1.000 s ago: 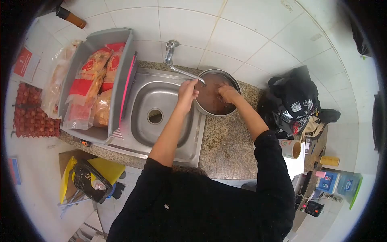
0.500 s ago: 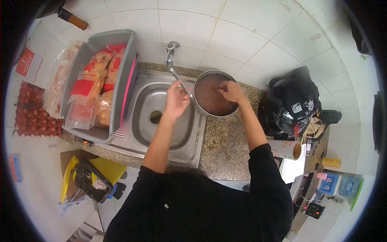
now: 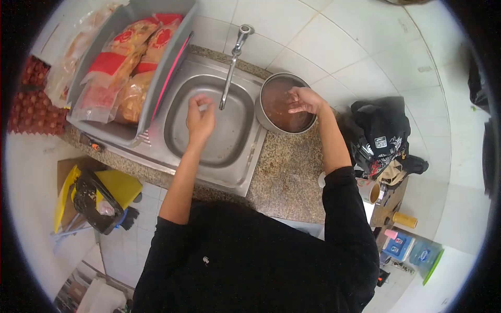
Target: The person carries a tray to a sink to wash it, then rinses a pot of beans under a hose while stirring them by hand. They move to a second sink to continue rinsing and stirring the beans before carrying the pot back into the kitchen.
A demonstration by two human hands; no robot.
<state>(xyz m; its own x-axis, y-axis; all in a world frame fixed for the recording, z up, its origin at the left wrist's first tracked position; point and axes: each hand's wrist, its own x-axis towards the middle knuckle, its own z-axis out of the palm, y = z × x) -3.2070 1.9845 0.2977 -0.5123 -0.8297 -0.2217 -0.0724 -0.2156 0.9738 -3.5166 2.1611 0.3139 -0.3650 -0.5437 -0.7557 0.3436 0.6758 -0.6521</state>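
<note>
My left hand (image 3: 201,120) hangs over the steel sink (image 3: 229,151), its fingers loosely bent and apart, holding nothing. Just right of it is the faucet spout (image 3: 228,86), pointing down over the basin and not touched. Beside the sink on the counter stands a round metal pot (image 3: 266,121) of cloudy reddish-brown liquid (image 3: 279,107). Above that liquid, toward the pot's right side, is my right hand (image 3: 307,100), with bent fingers apart and nothing visible in them.
A grey bin (image 3: 190,15) of bagged food (image 3: 125,57) stands left of the sink, near egg trays (image 3: 34,112). A black bag (image 3: 383,125) sits on the right, behind a large roll (image 3: 369,190). Below left are a dustpan (image 3: 99,203) and a yellow item (image 3: 119,188).
The faucet spout has swung from the pot's edge to over the sink. My left hand has let go of it and moved left. My right hand has lifted somewhat from the liquid.
</note>
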